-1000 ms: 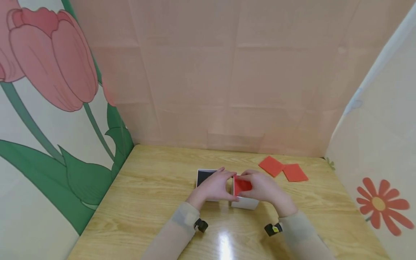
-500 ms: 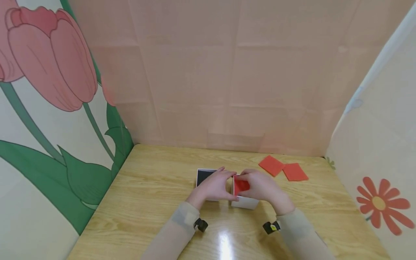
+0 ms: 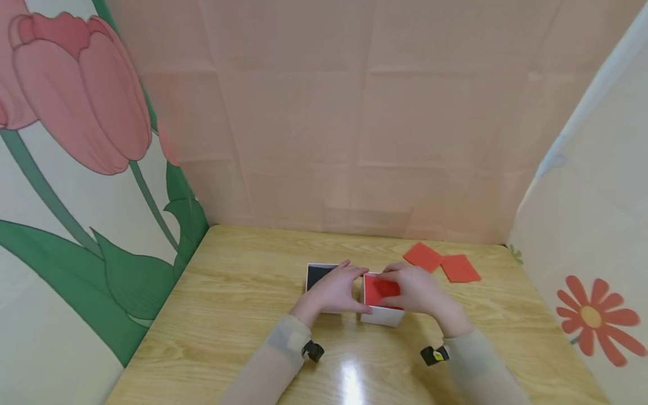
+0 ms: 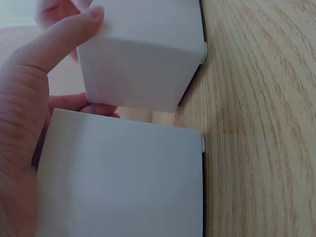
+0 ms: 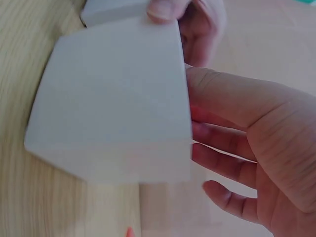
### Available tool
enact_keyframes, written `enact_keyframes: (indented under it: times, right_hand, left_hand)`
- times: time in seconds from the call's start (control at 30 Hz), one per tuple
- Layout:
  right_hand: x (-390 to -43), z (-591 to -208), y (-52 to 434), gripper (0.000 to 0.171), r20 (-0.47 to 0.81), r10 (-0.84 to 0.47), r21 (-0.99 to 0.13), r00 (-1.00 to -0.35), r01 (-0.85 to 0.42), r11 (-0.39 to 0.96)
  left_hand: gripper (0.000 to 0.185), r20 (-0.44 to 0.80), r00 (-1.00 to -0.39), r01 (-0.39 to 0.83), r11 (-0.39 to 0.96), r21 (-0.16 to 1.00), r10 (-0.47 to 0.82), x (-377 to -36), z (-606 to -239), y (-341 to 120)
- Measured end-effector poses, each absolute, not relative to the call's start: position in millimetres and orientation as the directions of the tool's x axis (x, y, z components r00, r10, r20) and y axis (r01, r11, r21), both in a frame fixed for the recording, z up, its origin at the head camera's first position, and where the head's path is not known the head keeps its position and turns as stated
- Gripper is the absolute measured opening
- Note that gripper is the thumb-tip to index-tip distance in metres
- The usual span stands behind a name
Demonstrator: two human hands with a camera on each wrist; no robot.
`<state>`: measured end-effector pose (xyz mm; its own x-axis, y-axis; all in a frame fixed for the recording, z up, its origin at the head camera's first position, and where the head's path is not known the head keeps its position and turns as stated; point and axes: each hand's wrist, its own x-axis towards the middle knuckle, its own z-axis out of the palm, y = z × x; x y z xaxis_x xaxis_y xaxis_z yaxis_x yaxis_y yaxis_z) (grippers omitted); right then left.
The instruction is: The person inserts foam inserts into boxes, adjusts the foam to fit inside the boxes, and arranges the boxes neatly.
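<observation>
Two small white boxes stand side by side mid-table. The left box (image 3: pixel 316 274) shows a black inside. The right box (image 3: pixel 382 316) holds a red sheet (image 3: pixel 379 289). My left hand (image 3: pixel 334 289) lies over the left box and grips the right box's left side, thumb at the near corner. In the left wrist view the thumb (image 4: pixel 54 39) presses the far box (image 4: pixel 143 54) beyond the near box (image 4: pixel 123 182). My right hand (image 3: pixel 417 289) rests on the red sheet with relaxed fingers; the right wrist view shows those fingers (image 5: pixel 232 163) beside the box wall (image 5: pixel 113 108).
Two loose red paper squares (image 3: pixel 422 257) (image 3: pixel 459 268) lie at the back right of the wooden table (image 3: pixel 243 315). Fabric walls with flower prints close in the back and both sides.
My right hand has slid a little to the right, uncovering more of the red sheet, which now lies flatter in the box. The left hand and both boxes have stayed put.
</observation>
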<state>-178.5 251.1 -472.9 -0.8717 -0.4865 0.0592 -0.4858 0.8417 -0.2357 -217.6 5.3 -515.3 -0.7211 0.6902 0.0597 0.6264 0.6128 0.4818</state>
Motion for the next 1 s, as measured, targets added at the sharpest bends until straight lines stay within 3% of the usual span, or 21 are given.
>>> enact_keyframes:
  times: [0.37,1.0]
  right_hand:
    - [-171.8,-466.9,270.1,0.057,0.003,-0.459,-0.275,-0.888,-0.442,0.854]
    - [-173.5,-468.2,268.1,0.055,-0.042,-0.479,-0.230,-0.877,-0.458,0.859]
  left_hand:
    - [0.097,0.037,-0.729,0.612,0.626,0.483,0.684,-215.5,-511.1,4.0]
    - [0.097,0.028,-0.733,0.599,0.626,0.500,0.679,-212.9,-508.0,5.4]
